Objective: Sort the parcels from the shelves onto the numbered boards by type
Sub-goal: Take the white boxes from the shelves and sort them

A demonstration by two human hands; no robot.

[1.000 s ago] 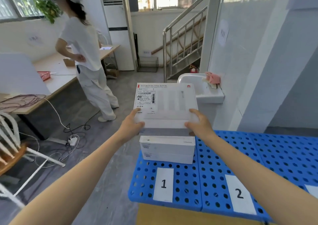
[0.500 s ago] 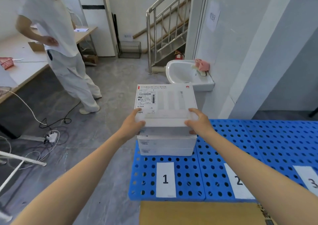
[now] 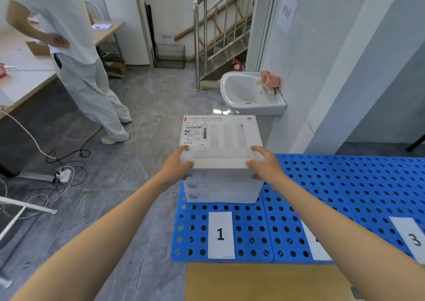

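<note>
White parcel (image 3: 226,139): shipping label (image 3: 195,133) with barcodes at lid's 10 o'clock corner, red logo (image 3: 249,118) at 1 o'clock. Rests atop white boxes (image 3: 220,189) on blue perforated board (image 3: 249,231) marked 1. Left hand (image 3: 177,168) grips 7 o'clock corner, right hand (image 3: 264,166) 5 o'clock corner, thumbs on lid.

Three white parcel boxes in one stack: top box (image 3: 222,137), middle box (image 3: 220,182), bottom box (image 3: 220,197). Two hands: left hand (image 3: 177,167), right hand (image 3: 264,166). At least two blue perforated boards: first board (image 3: 195,229), second board (image 3: 289,208). Three paper number labels: label "1" (image 3: 220,234), half-hidden label (image 3: 315,250), label "3" (image 3: 411,238). One washbasin (image 3: 243,93), one staircase (image 3: 225,24), one wire cage (image 3: 169,55), one power strip (image 3: 63,175), one standing person (image 3: 69,36).
</note>
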